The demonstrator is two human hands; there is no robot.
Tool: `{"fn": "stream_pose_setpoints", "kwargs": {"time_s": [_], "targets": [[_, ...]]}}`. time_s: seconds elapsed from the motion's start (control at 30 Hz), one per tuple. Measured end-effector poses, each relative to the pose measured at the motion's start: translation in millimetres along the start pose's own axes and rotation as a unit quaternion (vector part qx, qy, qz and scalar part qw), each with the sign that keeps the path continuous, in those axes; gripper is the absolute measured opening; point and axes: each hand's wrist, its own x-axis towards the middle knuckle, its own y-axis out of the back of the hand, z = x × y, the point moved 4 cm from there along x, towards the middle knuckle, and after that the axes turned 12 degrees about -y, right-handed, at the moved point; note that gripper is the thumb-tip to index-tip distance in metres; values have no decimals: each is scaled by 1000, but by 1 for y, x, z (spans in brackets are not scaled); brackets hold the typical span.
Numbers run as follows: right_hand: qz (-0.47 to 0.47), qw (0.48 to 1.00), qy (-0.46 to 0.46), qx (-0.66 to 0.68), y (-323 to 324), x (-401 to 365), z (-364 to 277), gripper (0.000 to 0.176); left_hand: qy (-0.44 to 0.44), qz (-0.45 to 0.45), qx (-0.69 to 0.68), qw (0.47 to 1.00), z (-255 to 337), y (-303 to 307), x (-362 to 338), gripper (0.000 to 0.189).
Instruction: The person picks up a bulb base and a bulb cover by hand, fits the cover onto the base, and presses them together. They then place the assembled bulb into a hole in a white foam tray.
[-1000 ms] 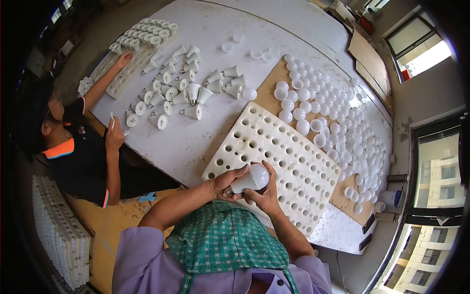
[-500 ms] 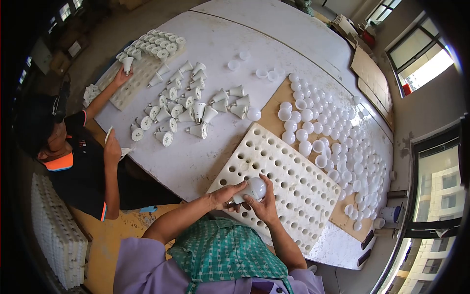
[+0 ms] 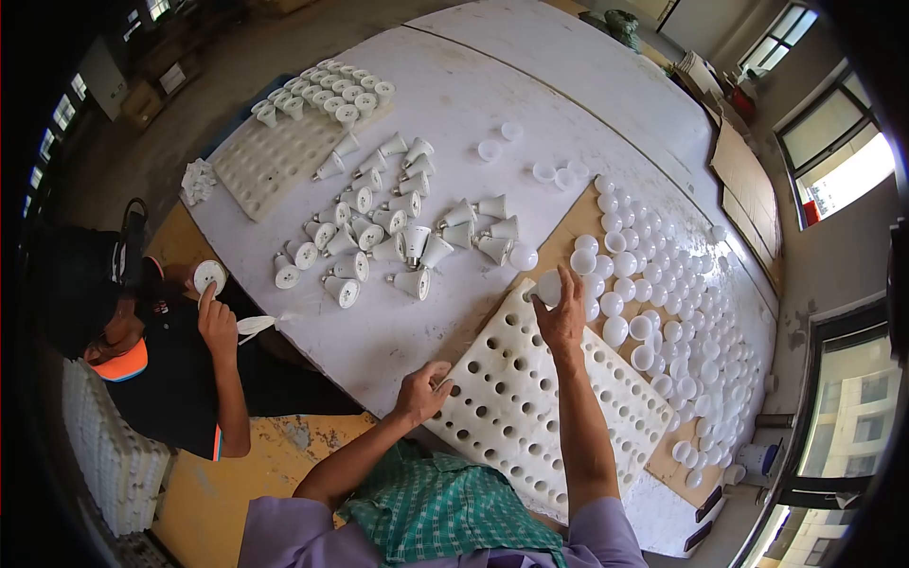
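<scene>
My right hand (image 3: 565,317) grips a white light bulb (image 3: 549,285) at the far corner of a white foam board (image 3: 492,398) full of round holes. The bulb's lower end is hidden by the hand and the angle. My left hand (image 3: 422,392) is at the board's left edge, thumb and fingers apart, holding nothing. Beyond the board lie several white cone-shaped bulb bases (image 3: 415,244), most on their sides. A single white dome cover (image 3: 523,257) sits beside them, near my right hand.
Many white dome covers (image 3: 677,317) spread over brown cardboard (image 3: 564,216) at the right. A co-worker at the left holds a round white part (image 3: 209,275). Farther off, a second foam board (image 3: 248,175) carries upright bases (image 3: 347,114). Loose covers (image 3: 544,172) lie mid-table.
My right hand has carried the bulb away from me to the board's far corner. My left hand has let go of it and moved left. The co-worker's raised hand has come down.
</scene>
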Motion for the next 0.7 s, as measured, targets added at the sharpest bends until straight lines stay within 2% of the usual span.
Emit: {"fn": "stream_pose_setpoints", "kwargs": {"time_s": [0.03, 0.1, 0.13, 0.17, 0.23, 0.3, 0.33, 0.37, 0.43, 0.53, 0.6, 0.7], "targets": [[0, 1000, 0, -2, -5, 6, 0, 76, 0, 0, -2, 1000, -7, 5, 6, 35], [-87, 994, -7, -67, -22, 10, -1, 75, -91, 68, 116, 987, -17, 22, 18, 39], [-98, 995, -18, -31, -19, 9, -4, 68, -85, 75, 118, 986, -20, 30, 25, 40], [-100, 994, -23, -37, -14, 9, 0, 68, -79, 83, 121, 986, -21, 39, 33, 41], [-29, 999, 3, 39, 2, 7, 10, 59, -81, 79, 169, 979, -29, 54, 49, 46], [37, 987, -68, 142, 20, 15, 58, 48, -73, 79, 191, 976, -34, 65, 66, 49], [52, 993, -102, 34, 29, 19, 90, 43, -114, 64, 231, 964, -44, 67, 76, 56], [35, 983, -175, -54, 37, 21, 114, 41, -111, 61, 233, 964, -48, 67, 86, 56], [0, 950, -193, -246, 40, 18, 178, 49, -144, 43, 333, 931, -48, 68, 106, 59], [-50, 921, -235, -306, 58, 19, 202, 58, -139, -7, 386, 912, -65, 60, 129, 60], [-160, 907, -289, -262, 57, 18, 214, 66, -145, -26, 417, 897, -78, 55, 139, 60], [-183, 902, -271, -283, 52, 16, 222, 71, -129, -47, 450, 882, -80, 52, 150, 58]]}}
